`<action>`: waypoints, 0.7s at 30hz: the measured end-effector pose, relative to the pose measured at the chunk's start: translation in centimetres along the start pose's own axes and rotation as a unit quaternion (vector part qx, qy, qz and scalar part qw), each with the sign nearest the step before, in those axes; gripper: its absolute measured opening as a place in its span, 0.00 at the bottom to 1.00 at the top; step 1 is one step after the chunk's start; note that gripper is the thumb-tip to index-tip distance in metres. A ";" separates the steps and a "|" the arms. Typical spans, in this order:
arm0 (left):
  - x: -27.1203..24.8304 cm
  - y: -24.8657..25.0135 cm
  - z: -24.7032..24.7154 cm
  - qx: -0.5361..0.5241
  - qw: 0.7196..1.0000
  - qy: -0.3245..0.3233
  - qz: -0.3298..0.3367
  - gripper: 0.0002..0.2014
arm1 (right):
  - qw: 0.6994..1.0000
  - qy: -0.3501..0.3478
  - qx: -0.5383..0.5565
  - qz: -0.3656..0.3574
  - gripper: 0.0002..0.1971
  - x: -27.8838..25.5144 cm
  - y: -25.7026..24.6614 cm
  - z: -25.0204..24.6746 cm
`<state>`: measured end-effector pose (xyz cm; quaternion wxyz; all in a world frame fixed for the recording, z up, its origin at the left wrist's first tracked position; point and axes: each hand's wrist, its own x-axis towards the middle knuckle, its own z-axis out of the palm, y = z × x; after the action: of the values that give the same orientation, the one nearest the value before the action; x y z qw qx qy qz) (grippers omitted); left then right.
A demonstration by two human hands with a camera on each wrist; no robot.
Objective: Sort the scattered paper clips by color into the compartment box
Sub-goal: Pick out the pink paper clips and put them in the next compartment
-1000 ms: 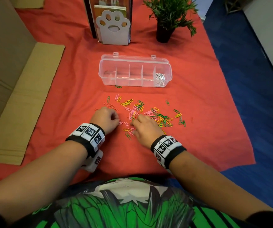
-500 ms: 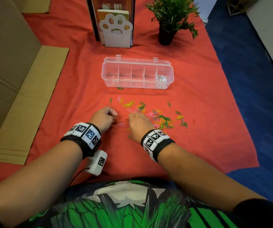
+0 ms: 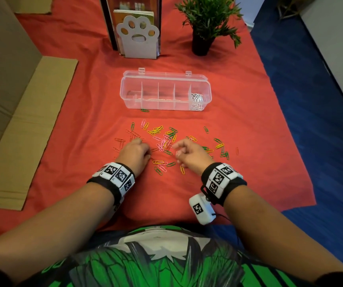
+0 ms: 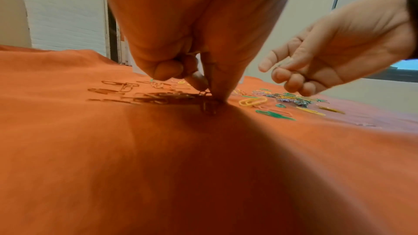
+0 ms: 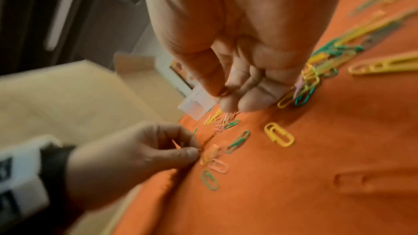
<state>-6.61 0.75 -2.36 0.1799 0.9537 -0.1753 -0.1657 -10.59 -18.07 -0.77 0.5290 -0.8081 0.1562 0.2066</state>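
Red, pink, yellow and green paper clips [image 3: 166, 139] lie scattered on the red cloth in front of a clear compartment box [image 3: 125, 90]. Its rightmost compartment holds white clips [image 3: 197, 100]; the other compartments look empty. My left hand [image 3: 145, 149] is down on the cloth among the red clips [image 3: 122, 140], and its fingertips [image 4: 202, 85] pinch red clips against the cloth. My right hand [image 3: 179, 150] hovers just above the pile with its fingers [image 5: 251, 99] curled round what look like pink clips. One green clip [image 3: 145, 110] lies against the box's front wall.
A paw-shaped bookend [image 3: 138, 38] with books and a potted plant [image 3: 203, 25] stand behind the box. Flattened cardboard [image 3: 32, 121] lies along the left. The cloth ends at blue floor [image 3: 311, 121] on the right.
My right hand has lifted off the cloth, moved a little to the right and rolled, so its palm faces left. The left hand has stayed on the red clips.
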 end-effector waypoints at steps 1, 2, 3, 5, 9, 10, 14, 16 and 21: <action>0.1 0.0 0.0 -0.014 1.000 0.002 -0.002 0.06 | 0.998 -0.016 0.060 0.028 0.15 -0.2 -0.1 0.1; 0.3 0.0 -0.2 -0.039 0.999 0.011 -0.008 0.05 | 0.992 -0.027 0.111 0.054 0.15 -0.3 0.0 0.4; 0.4 0.1 -0.4 -0.071 0.997 0.021 -0.024 0.04 | 0.988 -0.036 0.130 0.072 0.14 -0.5 -0.2 0.5; 0.5 0.2 -1.0 -0.141 0.987 0.036 -0.072 0.04 | 0.995 -0.043 0.067 0.063 0.12 -0.5 -0.3 1.0; 1.1 0.2 -1.4 -0.355 0.918 0.012 -0.175 0.07 | 0.974 -0.014 -0.220 -0.049 0.04 -0.3 0.1 2.3; 1.2 0.2 -1.5 -0.416 0.886 0.004 -0.204 0.09 | 0.962 -0.006 -0.263 -0.069 0.09 -0.3 0.3 2.7; 1.1 0.8 -2.7 -0.572 0.774 -0.043 -0.270 0.14 | 0.894 0.018 -0.417 -0.159 0.15 -0.7 0.6 4.0; 0.9 0.9 -3.4 -0.627 0.720 -0.058 -0.293 0.12 | 0.880 0.015 -0.439 -0.180 0.14 -0.7 0.4 4.1; 1.1 1.3 -3.6 -0.648 0.688 -0.066 -0.320 0.13 | 0.923 -0.009 -0.355 -0.150 0.08 0.1 0.5 3.1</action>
<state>-4.64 0.20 1.07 0.6775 0.5846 0.2797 -0.3478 -11.25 -15.43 -2.27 0.2331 -0.9552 -0.0552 0.1737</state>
